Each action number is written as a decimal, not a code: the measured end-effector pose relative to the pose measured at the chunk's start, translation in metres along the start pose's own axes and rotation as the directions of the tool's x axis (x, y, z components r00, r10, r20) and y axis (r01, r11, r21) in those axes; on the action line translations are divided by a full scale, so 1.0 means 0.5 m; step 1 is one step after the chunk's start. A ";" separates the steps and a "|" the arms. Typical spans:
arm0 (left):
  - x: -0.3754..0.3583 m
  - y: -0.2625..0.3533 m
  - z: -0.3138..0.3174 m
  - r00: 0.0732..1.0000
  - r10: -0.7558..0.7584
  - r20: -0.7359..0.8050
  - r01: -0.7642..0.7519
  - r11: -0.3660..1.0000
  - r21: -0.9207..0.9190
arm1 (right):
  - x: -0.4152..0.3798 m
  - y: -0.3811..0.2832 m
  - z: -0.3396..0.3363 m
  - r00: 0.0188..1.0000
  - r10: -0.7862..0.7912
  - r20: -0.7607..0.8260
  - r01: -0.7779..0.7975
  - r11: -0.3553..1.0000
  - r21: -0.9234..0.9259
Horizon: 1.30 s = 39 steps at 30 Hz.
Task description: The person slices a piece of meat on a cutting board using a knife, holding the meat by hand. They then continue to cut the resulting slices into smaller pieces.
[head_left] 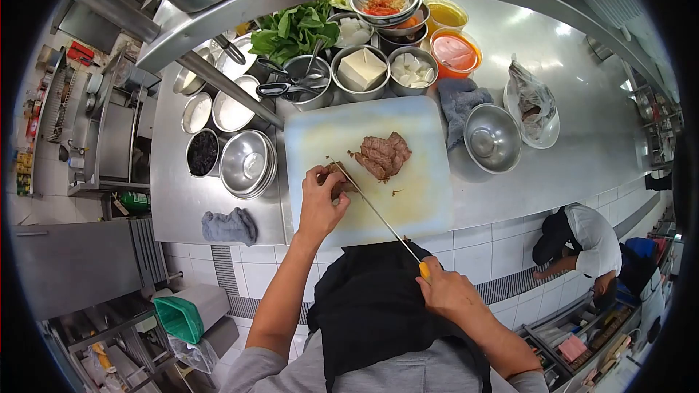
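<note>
"Where's the meat?"
"My left hand (320, 202) pinches a brown, cooked chunk (337, 177) on the pale rectangular board (429, 175); my right hand (453, 295) wraps the long knife's yellow plastic handle (424, 270)."
"Cutting well?"
"Curl fingertips back, knuckles guiding the steel blade (381, 215), stroke long and light."

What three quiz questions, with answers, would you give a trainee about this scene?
1. True or false: the right hand holds the knife.
2. What colour is the knife's handle?
A) green
B) yellow
C) red
3. Fill the gap: the left hand touches the ___ on the board.

Key: 1. True; 2. B; 3. meat
</note>
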<state>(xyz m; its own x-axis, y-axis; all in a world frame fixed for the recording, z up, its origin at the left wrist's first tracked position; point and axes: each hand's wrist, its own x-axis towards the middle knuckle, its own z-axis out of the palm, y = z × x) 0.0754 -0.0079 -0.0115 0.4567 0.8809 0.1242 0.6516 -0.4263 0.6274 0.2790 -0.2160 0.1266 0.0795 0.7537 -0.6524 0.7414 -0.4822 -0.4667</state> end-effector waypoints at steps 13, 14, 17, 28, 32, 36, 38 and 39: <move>0.003 -0.008 0.002 0.997 -0.061 0.048 0.067 0.988 -0.137 | 0.143 -0.003 0.044 0.979 -0.172 -0.106 0.180 0.982 0.063; 0.001 -0.013 0.006 0.998 -0.050 0.045 0.056 0.988 -0.141 | 0.139 0.006 0.040 0.976 -0.198 -0.093 0.206 0.975 0.083; 0.006 -0.023 0.007 0.998 -0.027 0.057 0.034 0.991 -0.128 | 0.072 0.011 -0.008 0.997 -0.065 0.039 0.063 0.996 0.063; 0.028 -0.063 -0.008 0.999 -0.037 0.039 0.041 0.994 -0.102 | 0.162 -0.046 0.017 0.981 -0.186 -0.046 0.187 0.982 0.031; 0.016 -0.038 0.005 0.990 -0.005 0.142 0.024 0.991 -0.134 | 0.118 -0.046 -0.009 0.996 -0.084 0.004 0.083 0.996 0.026; 0.008 -0.030 0.015 0.995 -0.029 0.097 0.045 0.983 -0.176 | 0.210 -0.051 0.044 0.989 -0.133 -0.069 0.135 0.990 0.032; 0.011 -0.030 0.011 0.995 -0.009 0.103 0.027 0.986 -0.168 | 0.249 -0.054 0.053 0.988 -0.132 -0.086 0.135 0.990 0.037; 0.009 -0.030 0.009 0.995 -0.006 0.099 0.022 0.986 -0.164 | 0.257 -0.056 0.056 0.987 -0.122 -0.101 0.128 0.991 0.049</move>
<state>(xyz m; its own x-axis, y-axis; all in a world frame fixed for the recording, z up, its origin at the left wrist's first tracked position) 0.0702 0.0016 -0.0239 0.5109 0.8585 0.0440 0.5533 -0.3676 0.7475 0.2499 -0.1181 0.0391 0.0554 0.8483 -0.5266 0.7121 -0.4032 -0.5747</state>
